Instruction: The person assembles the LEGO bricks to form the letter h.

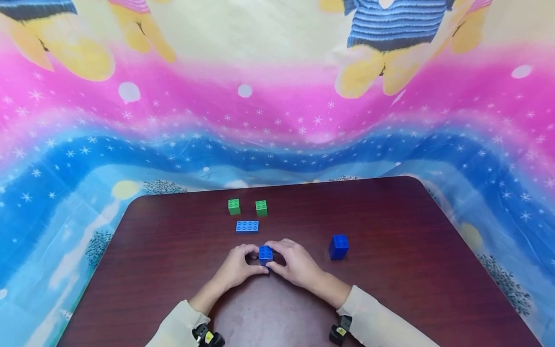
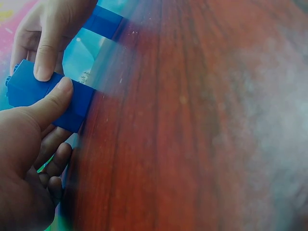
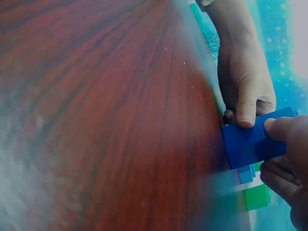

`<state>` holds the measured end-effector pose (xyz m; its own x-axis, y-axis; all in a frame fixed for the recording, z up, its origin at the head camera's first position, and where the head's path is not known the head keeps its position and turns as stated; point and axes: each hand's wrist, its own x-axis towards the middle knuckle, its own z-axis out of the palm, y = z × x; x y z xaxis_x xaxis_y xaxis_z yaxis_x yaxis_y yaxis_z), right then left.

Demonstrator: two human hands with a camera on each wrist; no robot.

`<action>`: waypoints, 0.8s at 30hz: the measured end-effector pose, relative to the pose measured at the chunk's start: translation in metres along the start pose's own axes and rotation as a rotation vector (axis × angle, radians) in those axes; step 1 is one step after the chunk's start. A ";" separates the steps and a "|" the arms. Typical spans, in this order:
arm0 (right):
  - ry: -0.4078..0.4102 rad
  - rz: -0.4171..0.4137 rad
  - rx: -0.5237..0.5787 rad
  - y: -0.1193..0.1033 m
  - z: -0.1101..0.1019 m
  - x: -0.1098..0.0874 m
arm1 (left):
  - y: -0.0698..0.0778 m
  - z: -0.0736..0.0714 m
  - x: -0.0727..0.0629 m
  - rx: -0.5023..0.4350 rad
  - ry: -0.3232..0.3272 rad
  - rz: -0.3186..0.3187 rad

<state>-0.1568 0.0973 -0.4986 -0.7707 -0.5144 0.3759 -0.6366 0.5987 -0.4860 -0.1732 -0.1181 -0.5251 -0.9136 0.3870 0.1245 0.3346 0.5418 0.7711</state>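
Two blue toy building bricks [image 1: 266,256], one on top of the other with studs upward, stand at the middle of the table between both hands. My left hand [image 1: 236,266] pinches the lower brick [image 2: 79,108] between thumb and fingers, from the left side. From the right, my right hand [image 1: 298,262] pinches the upper brick [image 3: 281,117], its thumb lying on the near face. A seam between the two bricks shows in both wrist views. The stack's lower end is right at the tabletop.
Behind the hands lies a light blue eight-stud brick [image 1: 247,227], with two green bricks [image 1: 234,206] farther back. A tall dark blue block [image 1: 338,247] stands to the right of my right hand. A patterned cloth [image 1: 277,115] hangs behind the dark wooden table [image 1: 412,270].
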 end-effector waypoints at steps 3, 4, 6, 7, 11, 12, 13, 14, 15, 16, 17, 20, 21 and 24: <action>-0.001 -0.003 -0.007 0.001 0.000 0.000 | 0.000 0.000 0.000 0.001 -0.002 0.000; -0.003 -0.002 -0.004 0.001 0.000 0.000 | 0.000 0.000 0.000 0.002 -0.002 0.001; -0.012 0.004 0.010 0.002 0.000 0.000 | 0.000 0.000 0.000 0.007 0.002 0.002; -0.017 0.010 0.020 0.002 -0.001 0.000 | 0.000 0.000 0.000 0.006 0.002 0.002; -0.036 0.040 0.053 0.003 -0.002 -0.001 | 0.000 0.000 -0.001 0.013 0.004 0.004; -0.037 0.045 0.060 0.003 -0.003 -0.001 | 0.000 0.000 -0.001 0.014 0.002 0.003; -0.038 0.050 0.063 0.003 -0.003 -0.001 | 0.000 0.000 -0.001 0.014 -0.001 0.005; -0.037 0.052 0.065 0.003 -0.003 -0.001 | 0.000 0.000 -0.001 0.013 -0.002 0.010; -0.035 0.053 0.068 0.003 -0.003 -0.001 | 0.000 0.000 -0.001 0.014 -0.003 0.014; -0.031 0.053 0.068 0.002 -0.003 -0.001 | 0.000 0.000 0.000 0.015 -0.003 0.019; -0.026 0.052 0.069 0.002 -0.003 -0.001 | 0.000 -0.001 0.000 0.019 -0.007 0.024; -0.017 0.047 0.064 0.001 -0.002 -0.001 | 0.000 -0.002 0.001 0.028 -0.017 0.049; -0.015 0.045 0.062 0.001 -0.002 -0.002 | 0.000 -0.002 0.001 0.033 -0.020 0.055; -0.014 0.043 0.058 0.001 0.000 -0.002 | 0.000 -0.004 0.000 0.036 -0.036 0.059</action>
<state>-0.1556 0.0989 -0.4993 -0.7966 -0.4981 0.3425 -0.6001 0.5839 -0.5468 -0.1741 -0.1210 -0.5229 -0.8836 0.4449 0.1458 0.3959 0.5437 0.7401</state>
